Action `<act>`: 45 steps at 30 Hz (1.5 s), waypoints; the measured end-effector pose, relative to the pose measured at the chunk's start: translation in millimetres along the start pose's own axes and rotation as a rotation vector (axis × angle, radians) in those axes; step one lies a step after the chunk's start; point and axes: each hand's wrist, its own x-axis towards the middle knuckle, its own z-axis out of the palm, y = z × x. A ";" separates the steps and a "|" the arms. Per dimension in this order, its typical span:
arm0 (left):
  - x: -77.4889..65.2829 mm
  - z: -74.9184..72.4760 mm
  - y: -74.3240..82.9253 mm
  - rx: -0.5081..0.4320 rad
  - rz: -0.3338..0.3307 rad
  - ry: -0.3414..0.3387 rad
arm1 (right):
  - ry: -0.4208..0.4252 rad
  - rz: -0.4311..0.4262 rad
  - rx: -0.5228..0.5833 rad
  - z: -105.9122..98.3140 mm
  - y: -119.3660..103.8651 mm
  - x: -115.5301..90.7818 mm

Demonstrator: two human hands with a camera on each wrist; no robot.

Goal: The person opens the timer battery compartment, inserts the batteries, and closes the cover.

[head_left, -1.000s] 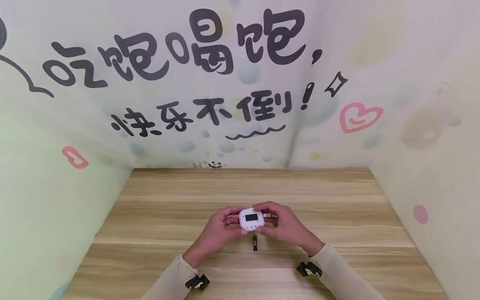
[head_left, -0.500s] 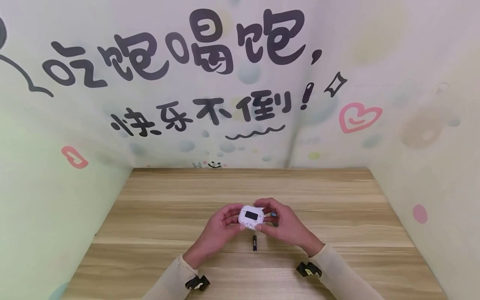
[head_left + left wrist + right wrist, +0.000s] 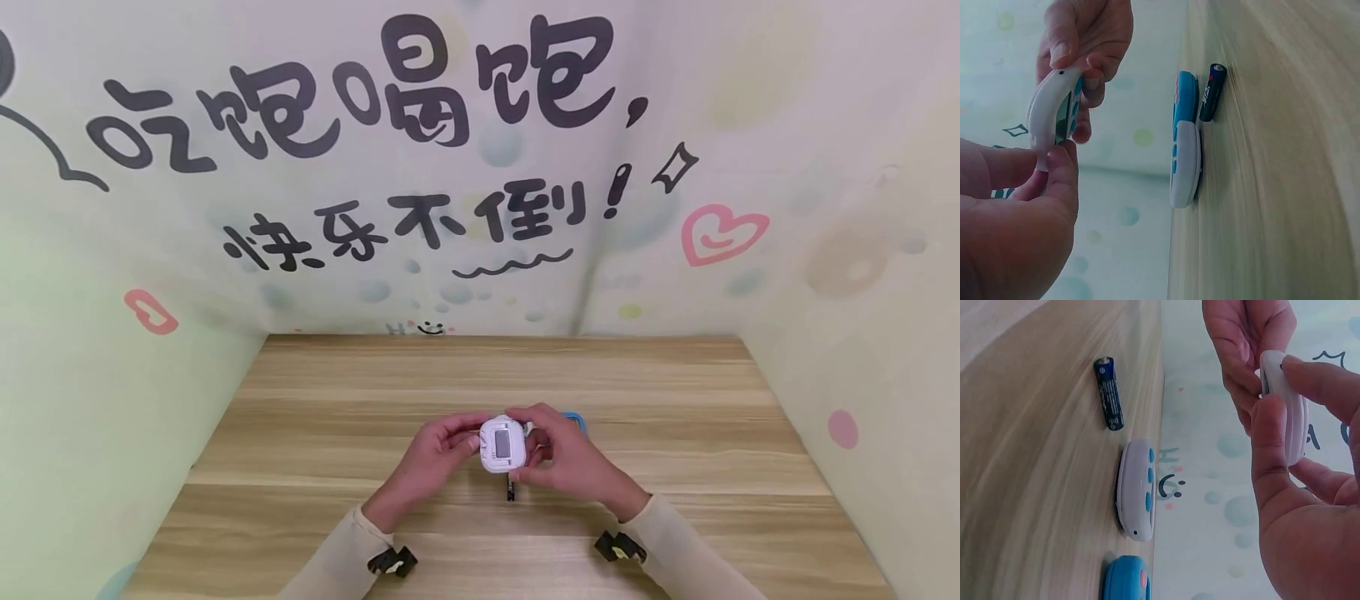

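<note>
Both hands hold a small white digital timer (image 3: 502, 445) above the table. A grey rectangle on its back faces the head camera. Its display and blue buttons, seen edge-on in the left wrist view, face down toward the table. My left hand (image 3: 424, 467) pinches one edge between thumb and fingers. My right hand (image 3: 573, 462) grips the opposite side, thumb at the near edge and fingers at the far edge. Below on the table lies a dark blue battery (image 3: 1213, 92), partly covered by the timer in the head view.
A white device with blue buttons (image 3: 1137, 489) and a blue one (image 3: 1126, 578) lie on the wood-grain table (image 3: 337, 383) behind the battery. In the head view the right hand hides most of them. Printed walls (image 3: 510, 308) enclose the table at the back and sides.
The timer has turned about a quarter turn, so its back rectangle now stands lengthwise. My left thumb has shifted from the near edge to the left side. The blue device shows beyond my right hand.
</note>
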 end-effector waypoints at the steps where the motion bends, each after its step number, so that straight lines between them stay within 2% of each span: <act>1: -0.2 0.5 -0.3 0.005 0.007 -0.007 | -0.006 0.004 -0.005 0.7 -1.1 0.3; 4: -1.7 2.9 -0.8 -0.010 0.012 -0.030 | -0.016 0.021 -0.016 2.1 -4.0 1.0; 8: -3.4 8.1 0.9 -0.068 -0.033 -0.053 | -0.013 0.029 -0.019 1.9 -4.9 1.5; 17: -5.2 12.3 2.9 -0.201 -0.089 -0.050 | -0.016 0.021 -0.033 2.4 -1.9 2.0; 23: -6.2 10.8 3.7 -0.219 -0.072 -0.061 | -0.024 0.034 0.013 1.8 -3.5 3.4; 26: -6.7 10.0 4.0 -0.221 -0.065 -0.065 | -0.036 0.063 0.101 1.3 -3.5 4.0; 31: -8.1 8.8 5.4 -0.226 -0.068 -0.059 | -0.049 0.160 0.241 2.9 0.1 5.2; 37: -9.8 9.2 5.7 -0.233 -0.075 -0.064 | -0.033 0.227 0.265 8.5 -0.3 6.5; 45: -9.8 13.5 1.3 -0.226 -0.067 -0.055 | -0.029 0.206 0.264 9.7 -2.7 3.9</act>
